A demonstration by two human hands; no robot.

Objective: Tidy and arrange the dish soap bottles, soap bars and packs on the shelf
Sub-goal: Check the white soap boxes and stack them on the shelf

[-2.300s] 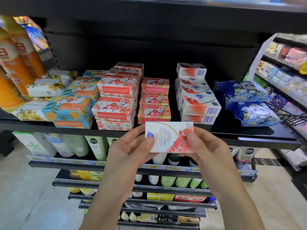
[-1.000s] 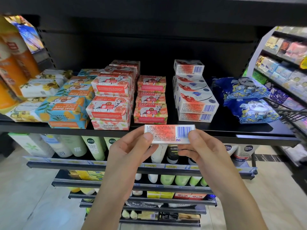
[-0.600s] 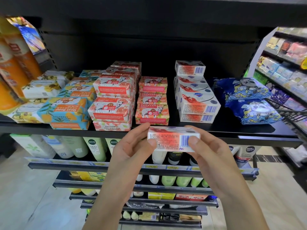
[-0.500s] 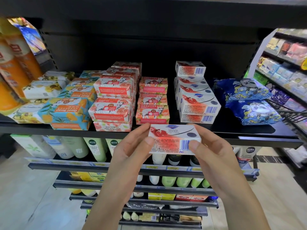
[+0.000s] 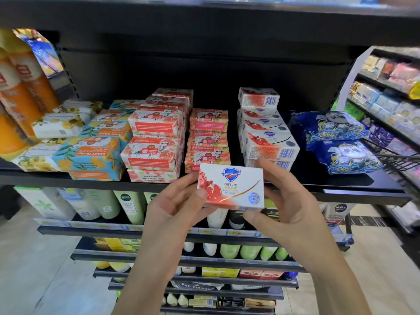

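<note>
A white and red Safeguard soap box [image 5: 230, 186] is held in front of the shelf edge, its printed front facing me. My left hand [image 5: 177, 208] pinches its left side with thumb on the front. My right hand [image 5: 284, 208] grips its right side and lower edge. Behind it on the black shelf [image 5: 363, 186] stands a stack of the same Safeguard boxes [image 5: 266, 133]. To the left are stacks of red goat soap boxes [image 5: 154, 137], smaller rose soap boxes [image 5: 208, 137], and blue and orange goat soap boxes [image 5: 93, 155].
Orange bottles [image 5: 16, 92] stand at the far left beside yellow-flower soap packs [image 5: 61, 123]. Blue patterned packs [image 5: 336, 139] lie at the shelf's right. Lower shelves carry tubes and bottles [image 5: 127, 205]. A side rack of goods [image 5: 391, 98] stands at the right.
The box has been turned in both hands: first its front showed, then the barcode side, then its top, and now the front faces me again, upright. The hands moved slightly up toward the shelf.
</note>
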